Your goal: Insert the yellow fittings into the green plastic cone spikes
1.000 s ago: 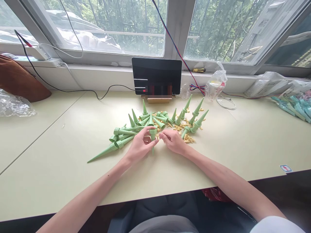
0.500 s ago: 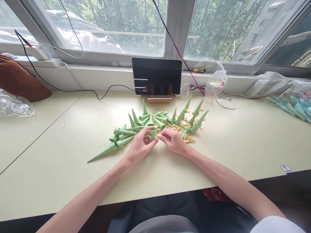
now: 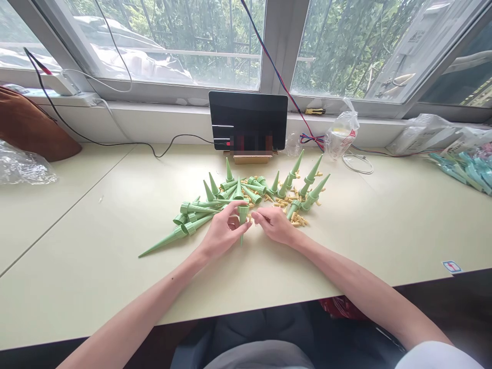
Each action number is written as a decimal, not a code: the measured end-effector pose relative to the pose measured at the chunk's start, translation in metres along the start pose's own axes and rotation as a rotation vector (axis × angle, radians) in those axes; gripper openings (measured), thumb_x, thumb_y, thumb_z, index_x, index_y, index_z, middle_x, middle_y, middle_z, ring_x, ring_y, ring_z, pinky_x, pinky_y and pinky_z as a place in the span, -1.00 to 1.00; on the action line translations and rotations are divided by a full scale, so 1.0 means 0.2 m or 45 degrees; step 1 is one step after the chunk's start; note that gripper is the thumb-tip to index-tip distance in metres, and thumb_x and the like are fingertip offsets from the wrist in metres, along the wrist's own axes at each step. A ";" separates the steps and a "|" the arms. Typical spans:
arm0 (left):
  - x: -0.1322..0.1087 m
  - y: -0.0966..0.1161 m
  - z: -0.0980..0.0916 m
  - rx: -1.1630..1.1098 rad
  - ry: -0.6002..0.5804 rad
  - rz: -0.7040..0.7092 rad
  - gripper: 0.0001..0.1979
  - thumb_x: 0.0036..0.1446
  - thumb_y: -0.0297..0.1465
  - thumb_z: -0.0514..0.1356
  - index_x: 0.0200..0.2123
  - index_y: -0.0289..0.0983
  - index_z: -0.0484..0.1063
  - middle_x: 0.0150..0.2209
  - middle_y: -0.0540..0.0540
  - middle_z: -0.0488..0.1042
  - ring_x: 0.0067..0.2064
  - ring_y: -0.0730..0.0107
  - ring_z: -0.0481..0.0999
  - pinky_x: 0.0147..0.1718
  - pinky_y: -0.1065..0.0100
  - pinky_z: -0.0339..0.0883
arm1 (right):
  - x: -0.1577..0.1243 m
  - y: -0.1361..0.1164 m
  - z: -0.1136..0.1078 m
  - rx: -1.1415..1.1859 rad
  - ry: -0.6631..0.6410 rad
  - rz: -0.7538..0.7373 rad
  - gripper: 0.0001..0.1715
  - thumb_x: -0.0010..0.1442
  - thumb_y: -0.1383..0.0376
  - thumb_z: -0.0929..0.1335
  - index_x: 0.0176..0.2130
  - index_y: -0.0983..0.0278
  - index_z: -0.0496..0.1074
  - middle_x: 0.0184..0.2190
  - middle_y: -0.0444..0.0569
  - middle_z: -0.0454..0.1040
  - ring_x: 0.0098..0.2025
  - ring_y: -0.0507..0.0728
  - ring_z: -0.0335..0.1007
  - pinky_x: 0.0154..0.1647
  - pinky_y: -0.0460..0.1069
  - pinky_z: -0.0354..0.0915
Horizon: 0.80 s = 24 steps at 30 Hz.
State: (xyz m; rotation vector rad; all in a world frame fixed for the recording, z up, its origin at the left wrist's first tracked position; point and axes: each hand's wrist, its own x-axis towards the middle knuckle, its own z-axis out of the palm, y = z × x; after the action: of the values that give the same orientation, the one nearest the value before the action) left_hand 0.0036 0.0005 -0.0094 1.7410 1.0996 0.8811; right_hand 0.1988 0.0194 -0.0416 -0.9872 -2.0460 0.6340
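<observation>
open worktop point(image 3: 384, 220) out past the right hand point(image 3: 273, 223), another gap between the forearms toward the near edge, heaped green cones point(image 3: 198, 207) blocking left of and beyond the left hand point(image 3: 219, 228), standing spikes point(image 3: 317, 189) and yellow pegs point(image 3: 300, 221) beyond the right, black tablet point(image 3: 248, 115) behind

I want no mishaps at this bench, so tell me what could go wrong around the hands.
The ribbed-collared green plastic cone, held point-down in the left hand, might slip from the fingers.

The small tan cylindrical pegs lie loose beside the right hand; a bump could scatter them.

The point-up green tapered cones beyond that hand may topple if knocked.
</observation>
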 end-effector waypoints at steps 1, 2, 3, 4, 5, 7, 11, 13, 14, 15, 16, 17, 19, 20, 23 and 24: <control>0.00 0.00 0.00 -0.003 -0.002 -0.008 -0.56 0.17 -0.21 0.24 0.09 -0.16 0.31 -0.44 0.07 0.26 -0.51 0.50 0.29 -0.51 0.43 0.30 | 0.00 0.00 0.00 0.007 0.011 0.003 -0.47 0.43 0.11 0.18 -0.51 0.28 0.30 -0.62 -0.17 0.22 -0.54 -0.01 0.13 -0.46 -0.09 0.07; 0.00 0.00 0.00 -0.004 -0.001 -0.013 -0.56 0.17 -0.21 0.24 0.09 -0.17 0.31 -0.44 0.07 0.26 -0.51 0.49 0.29 -0.51 0.43 0.30 | 0.00 -0.01 0.00 0.017 0.018 0.008 -0.50 0.42 0.11 0.19 -0.48 0.28 0.33 -0.61 -0.17 0.23 -0.54 -0.01 0.12 -0.47 -0.09 0.07; 0.00 0.00 0.00 -0.003 0.001 -0.014 -0.55 0.17 -0.21 0.25 0.09 -0.17 0.31 -0.45 0.07 0.26 -0.50 0.48 0.30 -0.51 0.43 0.30 | 0.00 -0.01 0.00 0.026 0.022 0.014 -0.53 0.41 0.10 0.21 -0.45 0.29 0.37 -0.59 -0.17 0.25 -0.54 -0.01 0.12 -0.47 -0.09 0.08; 0.00 0.00 0.00 -0.003 0.003 -0.015 -0.54 0.16 -0.20 0.25 0.10 -0.17 0.31 -0.45 0.07 0.26 -0.50 0.47 0.31 -0.51 0.43 0.31 | 0.00 -0.01 0.00 0.035 0.020 0.019 -0.56 0.40 0.10 0.22 -0.41 0.29 0.40 -0.57 -0.16 0.28 -0.53 -0.01 0.12 -0.47 -0.09 0.08; 0.01 0.00 0.00 -0.004 0.005 -0.018 -0.54 0.16 -0.20 0.25 0.10 -0.18 0.31 -0.44 0.06 0.27 -0.49 0.46 0.33 -0.50 0.43 0.32 | 0.00 -0.02 0.00 0.040 0.013 0.023 -0.58 0.39 0.09 0.24 -0.37 0.29 0.42 -0.55 -0.15 0.30 -0.53 0.00 0.13 -0.47 -0.09 0.09; 0.01 0.00 0.00 -0.009 0.005 -0.025 -0.52 0.16 -0.19 0.25 0.11 -0.18 0.30 -0.41 0.04 0.30 -0.47 0.45 0.36 -0.49 0.42 0.33 | 0.00 -0.02 0.00 0.038 0.002 0.021 -0.60 0.37 0.08 0.26 -0.35 0.29 0.43 -0.54 -0.14 0.31 -0.52 0.00 0.13 -0.47 -0.09 0.09; 0.00 0.00 0.00 -0.011 0.005 -0.015 -0.54 0.16 -0.18 0.24 0.09 -0.18 0.32 -0.39 0.04 0.28 -0.50 0.50 0.32 -0.51 0.43 0.32 | 0.00 -0.01 0.00 0.027 0.002 0.003 -0.54 0.38 0.08 0.25 -0.47 0.28 0.35 -0.58 -0.16 0.22 -0.52 0.00 0.10 -0.46 -0.08 0.07; 0.00 0.00 0.00 -0.005 0.006 -0.004 -0.56 0.17 -0.19 0.24 0.08 -0.17 0.32 -0.41 0.06 0.24 -0.51 0.51 0.29 -0.52 0.44 0.31 | 0.00 -0.01 0.00 0.029 -0.004 -0.003 -0.50 0.39 0.08 0.23 -0.50 0.28 0.30 -0.60 -0.18 0.18 -0.53 0.00 0.08 -0.46 -0.08 0.05; 0.00 0.00 0.00 -0.001 0.005 -0.001 -0.56 0.17 -0.19 0.23 0.09 -0.17 0.32 -0.41 0.07 0.22 -0.51 0.52 0.28 -0.52 0.44 0.30 | 0.00 -0.01 0.00 0.027 -0.010 -0.005 -0.49 0.39 0.08 0.23 -0.52 0.27 0.28 -0.61 -0.19 0.17 -0.53 -0.01 0.07 -0.47 -0.08 0.04; 0.00 0.00 0.00 0.003 0.004 0.002 -0.57 0.18 -0.20 0.23 0.09 -0.17 0.32 -0.42 0.08 0.21 -0.51 0.52 0.27 -0.53 0.44 0.29 | 0.00 -0.01 0.00 0.023 -0.018 -0.007 -0.48 0.39 0.07 0.22 -0.53 0.27 0.26 -0.61 -0.19 0.16 -0.54 -0.01 0.07 -0.47 -0.08 0.03; 0.00 0.00 0.00 0.006 0.003 0.008 -0.56 0.18 -0.20 0.23 0.09 -0.17 0.31 -0.42 0.08 0.20 -0.52 0.52 0.26 -0.53 0.45 0.29 | 0.00 -0.01 0.00 0.017 -0.027 -0.007 -0.46 0.40 0.06 0.21 -0.54 0.27 0.24 -0.62 -0.20 0.15 -0.54 -0.01 0.06 -0.48 -0.08 0.02; 0.00 0.00 0.00 0.010 0.003 0.013 -0.56 0.18 -0.21 0.23 0.10 -0.17 0.31 -0.42 0.08 0.20 -0.52 0.53 0.26 -0.53 0.45 0.29 | 0.00 0.00 0.00 0.010 -0.035 -0.005 -0.45 0.40 0.05 0.20 -0.55 0.27 0.23 -0.63 -0.20 0.14 -0.55 -0.02 0.05 -0.48 -0.08 0.02; 0.00 0.00 0.00 0.018 -0.001 0.019 -0.56 0.18 -0.21 0.23 0.10 -0.17 0.31 -0.40 0.07 0.21 -0.51 0.53 0.27 -0.52 0.44 0.30 | 0.00 0.00 0.00 -0.004 -0.051 0.003 -0.41 0.41 0.03 0.17 -0.56 0.26 0.20 -0.64 -0.21 0.11 -0.57 -0.02 0.03 -0.49 -0.08 0.01; 0.00 0.00 0.00 0.020 -0.005 0.022 -0.56 0.18 -0.21 0.23 0.10 -0.16 0.31 -0.39 0.06 0.23 -0.51 0.53 0.28 -0.50 0.43 0.32 | 0.00 0.00 0.00 -0.008 -0.061 0.010 -0.39 0.42 0.02 0.16 -0.57 0.26 0.19 -0.65 -0.21 0.11 -0.57 -0.02 0.03 -0.49 -0.08 0.01; 0.00 0.01 0.00 0.022 -0.020 0.030 -0.57 0.18 -0.21 0.22 0.09 -0.16 0.31 -0.35 0.03 0.30 -0.48 0.50 0.35 -0.45 0.39 0.38 | 0.00 0.00 0.00 -0.009 -0.094 0.021 -0.35 0.44 0.01 0.10 -0.58 0.26 0.18 -0.67 -0.20 0.14 -0.59 -0.02 0.05 -0.49 -0.07 0.02; 0.00 0.01 0.00 0.023 -0.024 0.033 -0.57 0.18 -0.21 0.22 0.10 -0.16 0.30 -0.34 0.02 0.31 -0.47 0.48 0.37 -0.43 0.38 0.40 | 0.00 0.00 0.00 -0.010 -0.099 0.021 -0.34 0.45 0.02 0.09 -0.59 0.26 0.17 -0.67 -0.19 0.14 -0.59 -0.02 0.06 -0.48 -0.07 0.02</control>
State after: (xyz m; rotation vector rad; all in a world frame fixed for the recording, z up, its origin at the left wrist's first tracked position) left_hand 0.0046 -0.0001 -0.0075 1.7785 1.0779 0.8718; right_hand 0.1988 0.0188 -0.0414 -0.9988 -2.1116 0.6835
